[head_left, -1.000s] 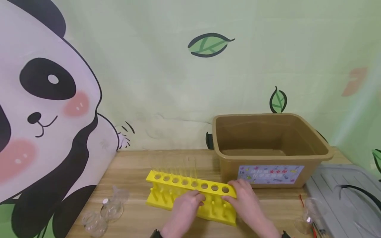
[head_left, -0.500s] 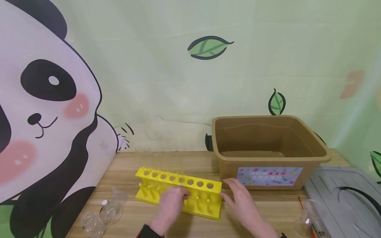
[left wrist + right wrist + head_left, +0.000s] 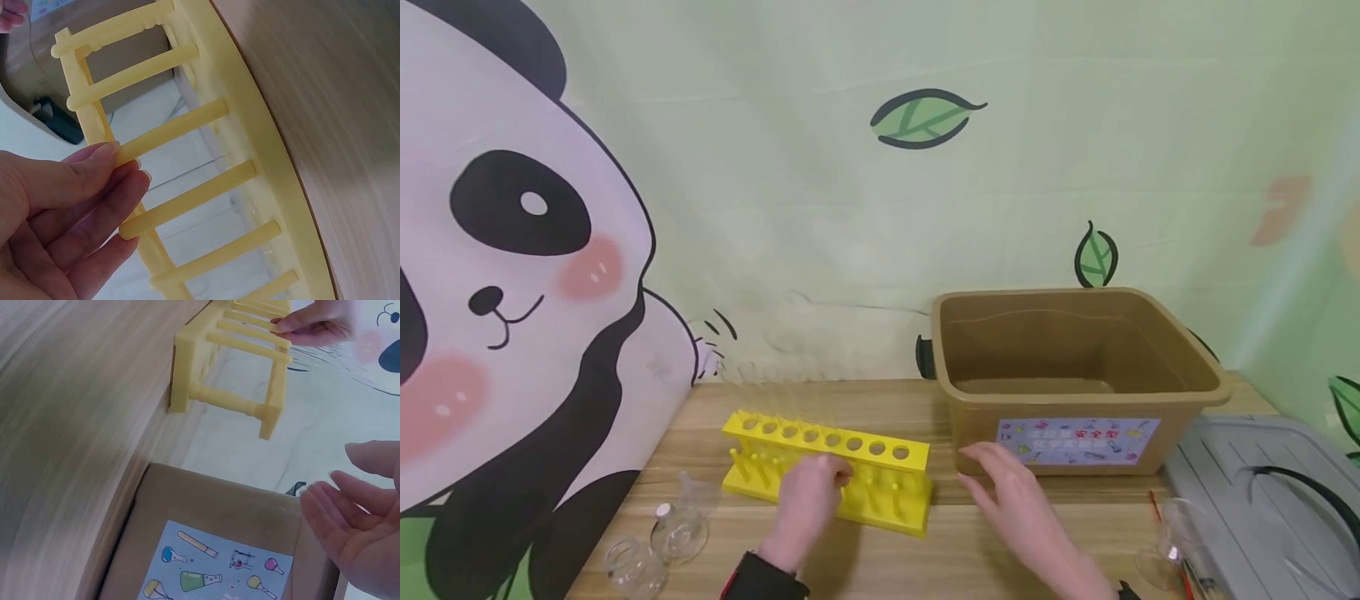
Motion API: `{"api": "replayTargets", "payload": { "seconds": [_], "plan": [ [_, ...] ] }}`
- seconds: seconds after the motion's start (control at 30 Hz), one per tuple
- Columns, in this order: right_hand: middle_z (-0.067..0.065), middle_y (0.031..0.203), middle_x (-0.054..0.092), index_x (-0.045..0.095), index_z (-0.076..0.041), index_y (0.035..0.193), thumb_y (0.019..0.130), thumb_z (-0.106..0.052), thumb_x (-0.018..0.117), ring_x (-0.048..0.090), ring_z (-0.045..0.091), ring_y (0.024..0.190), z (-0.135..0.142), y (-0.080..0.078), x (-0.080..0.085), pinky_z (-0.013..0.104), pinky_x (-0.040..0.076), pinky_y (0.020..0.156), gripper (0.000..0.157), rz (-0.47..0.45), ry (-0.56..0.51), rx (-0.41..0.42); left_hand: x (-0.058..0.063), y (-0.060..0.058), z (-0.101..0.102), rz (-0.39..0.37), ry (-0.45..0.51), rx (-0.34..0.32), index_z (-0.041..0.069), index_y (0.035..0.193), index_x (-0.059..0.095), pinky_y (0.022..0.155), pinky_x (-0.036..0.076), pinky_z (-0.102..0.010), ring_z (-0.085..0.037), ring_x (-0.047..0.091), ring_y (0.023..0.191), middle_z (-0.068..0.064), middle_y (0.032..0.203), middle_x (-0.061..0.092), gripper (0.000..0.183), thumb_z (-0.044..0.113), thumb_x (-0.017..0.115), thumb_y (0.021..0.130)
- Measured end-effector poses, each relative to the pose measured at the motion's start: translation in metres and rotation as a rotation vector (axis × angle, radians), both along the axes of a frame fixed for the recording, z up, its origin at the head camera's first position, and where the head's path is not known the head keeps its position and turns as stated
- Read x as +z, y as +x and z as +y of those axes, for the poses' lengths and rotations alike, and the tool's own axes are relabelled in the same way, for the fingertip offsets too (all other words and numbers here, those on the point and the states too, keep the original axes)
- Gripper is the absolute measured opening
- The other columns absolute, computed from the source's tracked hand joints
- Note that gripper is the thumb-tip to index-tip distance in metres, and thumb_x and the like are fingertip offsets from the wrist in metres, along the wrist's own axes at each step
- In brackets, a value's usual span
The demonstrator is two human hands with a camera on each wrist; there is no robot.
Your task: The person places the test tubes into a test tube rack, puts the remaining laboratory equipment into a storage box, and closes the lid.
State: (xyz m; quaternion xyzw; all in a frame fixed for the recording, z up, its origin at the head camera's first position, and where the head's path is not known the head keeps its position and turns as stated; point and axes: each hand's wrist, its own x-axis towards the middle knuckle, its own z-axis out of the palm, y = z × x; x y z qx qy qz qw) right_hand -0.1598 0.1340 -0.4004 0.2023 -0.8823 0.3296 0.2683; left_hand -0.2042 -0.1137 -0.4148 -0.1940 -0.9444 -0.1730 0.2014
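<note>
A yellow test tube rack (image 3: 843, 442) stands on the table left of the brown bin, with several clear test tubes (image 3: 748, 383) rising faintly from its left holes. My left hand (image 3: 808, 492) is at the front of the rack. In the left wrist view, its thumb and fingers pinch the tip of one upright peg (image 3: 175, 130). My right hand (image 3: 1011, 496) is off the rack's right end, in front of the bin. Its fingers are relaxed and hold nothing, as the right wrist view also shows.
The brown bin (image 3: 958, 433) with a picture label sits at the back right. Beside it lies a grey lid (image 3: 1240, 467). Glassware (image 3: 1165, 554) and thin sticks are at the front right. A small flask (image 3: 679, 533), a jar (image 3: 636, 567) and a clear funnel (image 3: 698, 493) stand at left.
The rack has slid left and slightly back across the table, with my left hand moving along with it. My right hand has let go of the rack's right end and stays near the bin.
</note>
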Motion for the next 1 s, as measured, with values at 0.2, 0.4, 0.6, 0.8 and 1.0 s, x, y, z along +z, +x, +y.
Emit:
{"api": "replayTargets", "payload": {
  "seconds": [0.2,0.4,0.6,0.8,1.0],
  "plan": [
    [0.006,0.104,0.059,0.062,-0.001,0.103,0.07,0.007,0.071,0.054,0.02,0.097,0.005,0.0,0.013,0.028,0.046,0.081,0.034,0.232,-0.015,0.069,0.002,-0.007,-0.012,-0.036,0.035,0.063,0.007,0.073,0.072,0.05,0.049,-0.029,-0.019,0.061,0.064,-0.003,0.072,0.066,0.014,-0.007,0.071,0.068],
    [0.013,0.108,0.056,0.059,0.004,0.107,0.086,-0.013,0.056,0.049,0.029,0.101,0.017,-0.007,0.033,0.034,0.039,0.088,0.027,0.385,-0.021,0.073,0.0,-0.015,-0.026,-0.04,0.036,0.121,0.007,0.073,0.072,0.045,0.046,-0.028,-0.018,0.059,0.061,-0.002,0.069,0.065,0.016,-0.008,0.069,0.068],
    [0.02,0.11,0.053,0.056,0.008,0.11,0.092,-0.034,0.05,0.041,0.037,0.113,0.031,-0.016,0.036,0.065,0.021,0.092,0.045,0.34,0.107,-0.121,0.0,-0.023,-0.038,-0.01,0.025,0.156,0.007,0.072,0.072,0.044,0.046,-0.029,-0.021,0.06,0.061,-0.005,0.071,0.065,0.016,-0.007,0.068,0.068],
    [0.019,0.106,0.053,0.057,0.005,0.113,0.088,-0.029,0.058,0.044,0.036,0.107,0.038,-0.021,0.031,0.069,0.01,0.091,0.042,0.244,0.189,-0.204,0.0,-0.03,-0.047,-0.006,0.02,0.185,0.007,0.071,0.072,0.044,0.046,-0.032,-0.022,0.059,0.06,-0.006,0.07,0.064,0.017,-0.008,0.065,0.067],
    [0.018,0.096,0.053,0.06,0.006,0.106,0.078,-0.008,0.068,0.048,0.035,0.095,0.04,-0.033,0.028,0.063,0.013,0.096,0.032,0.284,0.137,-0.144,0.0,-0.04,-0.055,0.005,0.036,0.201,0.006,0.071,0.071,0.044,0.046,-0.034,-0.024,0.059,0.059,-0.009,0.069,0.064,0.016,-0.007,0.063,0.069]
  ]
}}
